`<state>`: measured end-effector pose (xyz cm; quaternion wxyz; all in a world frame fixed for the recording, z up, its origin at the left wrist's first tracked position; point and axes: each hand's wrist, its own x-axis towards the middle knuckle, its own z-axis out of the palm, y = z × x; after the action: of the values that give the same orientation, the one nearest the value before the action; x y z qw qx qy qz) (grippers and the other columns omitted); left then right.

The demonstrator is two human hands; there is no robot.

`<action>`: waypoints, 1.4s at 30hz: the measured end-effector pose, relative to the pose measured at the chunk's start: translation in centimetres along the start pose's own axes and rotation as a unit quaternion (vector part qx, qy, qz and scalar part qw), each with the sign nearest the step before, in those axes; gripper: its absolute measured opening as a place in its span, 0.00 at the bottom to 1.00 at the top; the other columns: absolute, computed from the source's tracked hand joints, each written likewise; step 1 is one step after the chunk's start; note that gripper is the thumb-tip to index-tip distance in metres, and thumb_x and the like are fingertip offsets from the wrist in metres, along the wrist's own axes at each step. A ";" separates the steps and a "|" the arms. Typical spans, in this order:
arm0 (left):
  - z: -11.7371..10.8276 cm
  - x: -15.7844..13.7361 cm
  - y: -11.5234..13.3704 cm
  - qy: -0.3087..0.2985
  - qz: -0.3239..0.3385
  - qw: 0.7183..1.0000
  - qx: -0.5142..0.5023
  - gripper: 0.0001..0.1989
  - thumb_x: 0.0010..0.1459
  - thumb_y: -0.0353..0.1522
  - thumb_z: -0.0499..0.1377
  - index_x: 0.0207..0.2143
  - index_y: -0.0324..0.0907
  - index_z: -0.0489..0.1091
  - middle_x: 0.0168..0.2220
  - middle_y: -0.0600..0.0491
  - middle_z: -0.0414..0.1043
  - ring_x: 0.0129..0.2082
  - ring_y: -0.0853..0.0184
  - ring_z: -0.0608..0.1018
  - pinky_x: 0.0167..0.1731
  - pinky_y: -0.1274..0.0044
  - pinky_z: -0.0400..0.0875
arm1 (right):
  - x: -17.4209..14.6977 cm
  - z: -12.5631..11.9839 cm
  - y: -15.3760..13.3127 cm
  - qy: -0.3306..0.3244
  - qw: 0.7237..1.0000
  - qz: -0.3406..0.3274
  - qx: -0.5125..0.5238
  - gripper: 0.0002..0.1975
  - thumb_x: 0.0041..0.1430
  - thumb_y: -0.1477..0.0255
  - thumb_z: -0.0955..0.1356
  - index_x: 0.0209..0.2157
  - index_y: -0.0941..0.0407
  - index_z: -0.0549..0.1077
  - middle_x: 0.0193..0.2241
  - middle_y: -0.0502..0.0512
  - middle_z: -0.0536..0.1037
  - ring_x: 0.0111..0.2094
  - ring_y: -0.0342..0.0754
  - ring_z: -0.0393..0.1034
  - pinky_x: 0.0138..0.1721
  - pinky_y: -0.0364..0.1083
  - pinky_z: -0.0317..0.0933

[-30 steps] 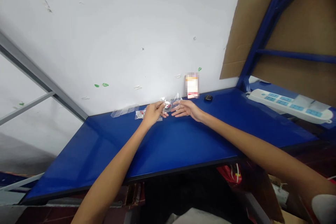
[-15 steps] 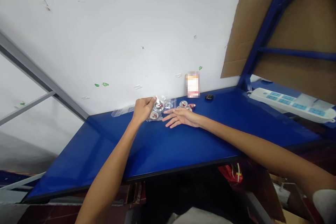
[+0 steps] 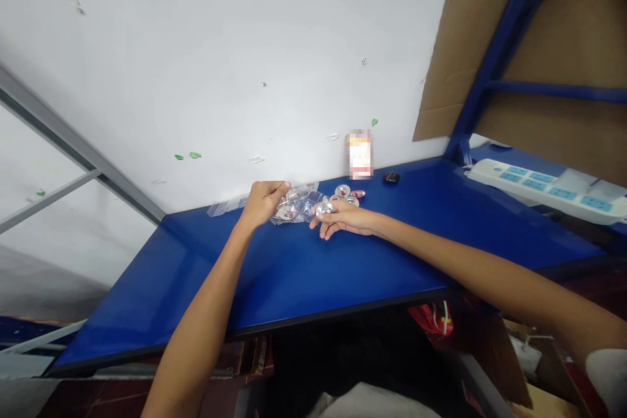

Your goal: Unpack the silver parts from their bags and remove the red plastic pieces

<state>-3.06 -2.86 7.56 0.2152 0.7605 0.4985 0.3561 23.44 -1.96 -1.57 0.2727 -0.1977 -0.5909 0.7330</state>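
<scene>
My left hand (image 3: 264, 201) is closed, thumb and fingers pinching the upper edge of a clear plastic bag (image 3: 281, 217). Inside the bag lie several round silver discs; one disc (image 3: 286, 212) has a reddish mark. My right hand (image 3: 345, 217), palm partly up, holds a single shiny round metal disc (image 3: 325, 209) between thumb and fingers, just right of the bag. Part of the clear plastic lies close to its fingertips. Behind that hand, several loose discs with red on them (image 3: 342, 191) rest on the blue table (image 3: 304, 274), partly hidden by it.
Flat clear plastic bags (image 3: 228, 205) lie along the wall at the left. A small blurred box (image 3: 360, 155) stands against the wall, near a small black object (image 3: 391, 177). A white power strip (image 3: 548, 189) sits at the right by a blue frame (image 3: 465, 117).
My right hand's spread fingers have closed on a metal disc, which now shows at its fingertips. The disc that showed at the top of the bag has gone from there. My left hand keeps its pinch.
</scene>
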 end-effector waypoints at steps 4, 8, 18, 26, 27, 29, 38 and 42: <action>-0.9 0.7 -2.0 0.143 -0.032 0.989 -0.037 0.26 0.67 0.51 0.55 0.25 0.43 0.71 0.16 0.56 0.62 0.17 0.68 0.68 0.21 0.75 0.61 | 0.0 -0.1 0.0 0.014 1.000 -0.003 -0.005 0.20 0.68 0.61 0.76 0.53 0.59 0.77 0.46 0.63 0.85 0.35 0.47 0.83 0.39 0.46 0.81; -2.3 1.8 -5.4 0.242 -0.088 0.964 -0.064 0.24 0.67 0.51 0.53 0.30 0.42 0.71 0.19 0.56 0.65 0.18 0.68 0.71 0.20 0.77 0.64 | -0.1 0.2 -0.2 0.007 1.000 0.003 -0.016 0.19 0.68 0.59 0.75 0.51 0.59 0.77 0.45 0.63 0.85 0.33 0.46 0.82 0.36 0.45 0.80; -8.6 1.6 -13.5 0.289 -0.205 0.935 0.001 0.15 0.58 0.40 0.55 0.39 0.40 0.75 0.32 0.48 0.78 0.30 0.63 0.79 0.30 0.73 0.74 | -0.5 0.8 -1.1 -0.042 0.997 0.038 -0.059 0.21 0.68 0.57 0.75 0.52 0.59 0.76 0.42 0.62 0.85 0.28 0.44 0.79 0.29 0.42 0.75; -7.2 0.0 -14.7 0.268 -0.265 0.867 0.327 0.26 0.67 0.39 0.57 0.62 0.33 0.66 0.60 0.24 0.67 0.56 0.36 0.77 0.54 0.51 0.72 | -0.3 0.7 -0.6 -0.017 0.998 0.029 -0.051 0.19 0.67 0.60 0.75 0.51 0.59 0.76 0.40 0.61 0.85 0.27 0.44 0.78 0.28 0.42 0.73; -7.0 0.2 -14.3 0.270 -0.259 0.863 0.340 0.26 0.66 0.39 0.57 0.62 0.33 0.66 0.62 0.23 0.64 0.58 0.35 0.75 0.54 0.51 0.71 | -0.3 0.6 -0.6 -0.015 0.999 0.027 -0.044 0.19 0.68 0.61 0.74 0.52 0.59 0.75 0.40 0.61 0.85 0.27 0.45 0.78 0.28 0.42 0.73; -7.1 0.5 -13.8 0.264 -0.268 0.853 0.363 0.24 0.65 0.38 0.58 0.59 0.33 0.69 0.65 0.22 0.60 0.59 0.33 0.73 0.53 0.50 0.72 | -0.3 0.5 -0.7 -0.021 0.999 0.026 -0.021 0.18 0.69 0.63 0.72 0.53 0.59 0.75 0.43 0.63 0.86 0.28 0.46 0.79 0.29 0.44 0.74; -7.9 0.2 -12.5 0.274 -0.188 0.844 0.422 0.17 0.62 0.38 0.59 0.45 0.34 0.76 0.62 0.25 0.64 0.65 0.33 0.63 0.57 0.49 0.67 | 0.2 0.3 -0.5 0.023 0.998 0.014 0.049 0.17 0.74 0.67 0.66 0.57 0.61 0.73 0.53 0.72 0.83 0.37 0.54 0.84 0.38 0.51 0.79; -5.9 1.4 -9.3 0.313 -0.064 0.898 0.303 0.13 0.65 0.37 0.57 0.43 0.39 0.77 0.56 0.35 0.73 0.57 0.46 0.73 0.57 0.57 0.69 | 0.3 0.6 -0.3 0.046 0.999 -0.012 0.027 0.14 0.74 0.65 0.69 0.54 0.60 0.74 0.53 0.71 0.84 0.39 0.55 0.86 0.42 0.51 0.81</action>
<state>-12.79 2.02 5.54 -0.1702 0.6047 0.6718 0.3926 22.90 -2.19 -1.13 0.3135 -0.2163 -0.5601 0.7357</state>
